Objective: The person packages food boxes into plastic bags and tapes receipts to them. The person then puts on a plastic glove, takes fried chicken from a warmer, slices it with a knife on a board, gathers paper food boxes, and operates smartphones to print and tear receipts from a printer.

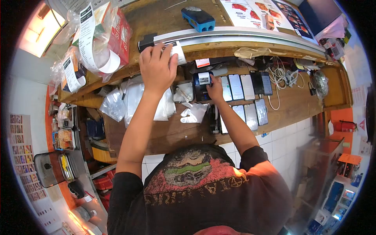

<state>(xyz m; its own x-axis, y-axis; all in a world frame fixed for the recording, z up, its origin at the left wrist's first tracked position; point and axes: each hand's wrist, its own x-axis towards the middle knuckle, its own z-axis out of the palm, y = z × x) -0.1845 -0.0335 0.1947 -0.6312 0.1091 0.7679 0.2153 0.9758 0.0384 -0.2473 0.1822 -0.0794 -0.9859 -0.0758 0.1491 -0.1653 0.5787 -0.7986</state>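
My left hand [158,68] reaches up to the edge of the raised counter, its fingers and thumb around a white paper slip [179,55]. On the lower desk, my right hand [215,90] grips the right side of a dark blue receipt printer [200,93], thumb on top. A white printed label or receipt [204,78] shows on the printer's upper part. Right of that hand, several phones with lit screens [235,87] lie in a row. A second row of phones [251,116] lies nearer to me, partly behind my right forearm.
Clear plastic bags [147,98] and a small clear container [183,92] lie left of the printer. White cables [277,76] tangle at the right. Bagged orders with long receipts [87,35] stand on the raised counter, beside a blue-and-black tape dispenser-like object [198,18].
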